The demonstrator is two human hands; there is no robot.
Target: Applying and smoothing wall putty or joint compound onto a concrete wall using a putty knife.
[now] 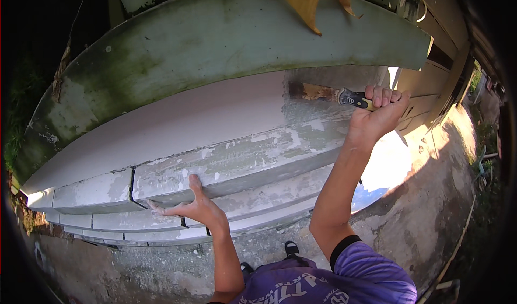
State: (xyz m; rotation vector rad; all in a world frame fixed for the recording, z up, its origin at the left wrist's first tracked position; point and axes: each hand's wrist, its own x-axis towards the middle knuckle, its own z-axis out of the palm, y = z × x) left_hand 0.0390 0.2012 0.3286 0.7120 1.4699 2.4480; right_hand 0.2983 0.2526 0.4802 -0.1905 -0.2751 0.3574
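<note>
Head view: right hand point(379, 110) grips a scraper point(328, 95) against the wall point(215, 115); left hand point(196, 207), fingers spread, presses the ledge point(242, 161).

Yard and surroundings beside the wall

A dry yellow-brown leaf point(309, 0) hangs over the top edge, just above a green, moss-stained concrete ledge point(226, 35). To the right a tan panelled door point(431, 88) catches the sun, and below it the rough concrete ground point(431, 196) lies half lit and half in shadow. At far right a green hose point(481, 166) curls beside a strip of grass point(487, 137). A pale pipe point(444, 286) lies at the lower right edge.
</note>
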